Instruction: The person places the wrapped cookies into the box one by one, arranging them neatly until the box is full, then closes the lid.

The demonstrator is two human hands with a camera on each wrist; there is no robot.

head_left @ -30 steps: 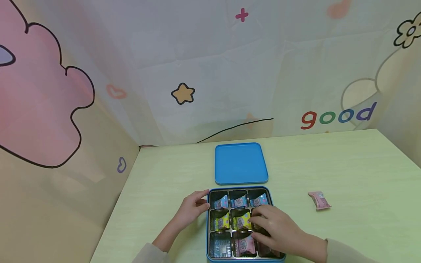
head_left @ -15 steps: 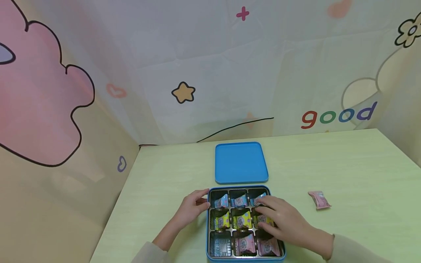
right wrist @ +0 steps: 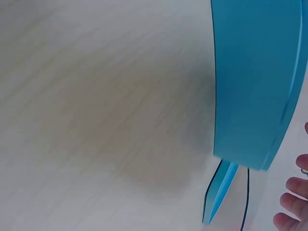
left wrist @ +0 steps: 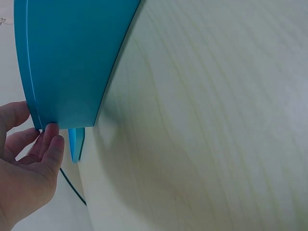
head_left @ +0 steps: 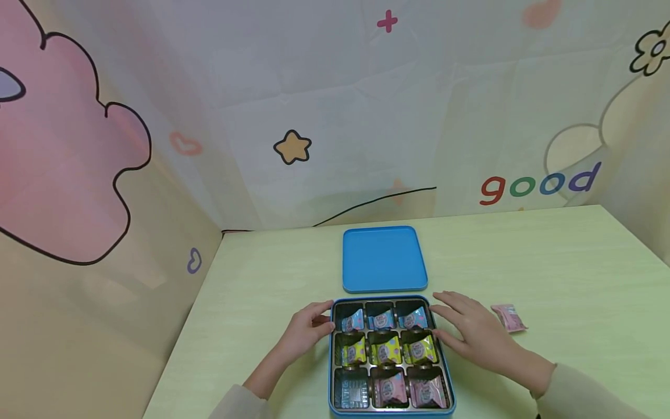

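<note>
A blue square tin [head_left: 392, 414] holds a black divided insert. Blue-wrapped candies [head_left: 381, 319] fill its back row and yellow ones [head_left: 386, 351] the middle row. In the front row, a pink-wrapped candy [head_left: 389, 390] lies in the centre and another pink one [head_left: 428, 393] at right. The front-left compartment shows a flat, pale blue printed surface [head_left: 355, 394]. My left hand [head_left: 306, 331] rests its fingertips against the tin's left wall. My right hand [head_left: 478, 331], fingers spread and holding nothing, hovers at the tin's right edge, fingertips close by the rim.
Behind the tin lies its blue lid [head_left: 385, 259], flat on the pale wooden table [head_left: 272, 273]. A single pink-wrapped candy [head_left: 510, 319] lies to the right, just beyond my right hand. A printed cloth backdrop [head_left: 340, 87] closes off the back and sides.
My right hand has moved from over the tin's right column out to its right side, uncovering the yellow and pink candies there. My left hand has stayed in place.
</note>
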